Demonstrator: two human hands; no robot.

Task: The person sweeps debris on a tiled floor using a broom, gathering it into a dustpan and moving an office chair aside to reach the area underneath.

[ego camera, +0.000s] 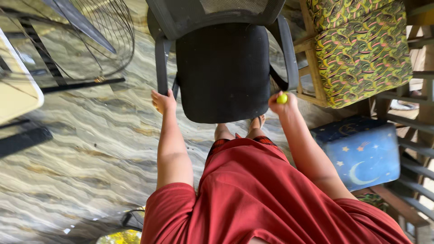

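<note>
The chair (222,68) is cut off at the top edge: only the lower mesh back, the padded black seat and two curved armrests show, and its base is hidden under the seat. The left hand (163,100) closes on the lower end of the chair's left armrest, fingers wrapped behind it and hard to count. The right hand (282,103) is curled shut around a small yellow-green ball (282,98) just below the chair's right armrest; only the ball's round top shows above the fingers. Whether that hand also touches the armrest cannot be told.

Below the seat's front edge two bare feet (239,130) peek out, mostly hidden by a red garment (257,194) with a checked hem.

Left of the chair stands a wire fan guard (97,40), its blade blurred and its top cut off. The floor (81,149) under the chair is glossy, veined in grey and tan. Right of the chair sits a wooden frame with a green patterned cushion (361,49); below that, a blue cushion (364,156) with moon and stars.
</note>
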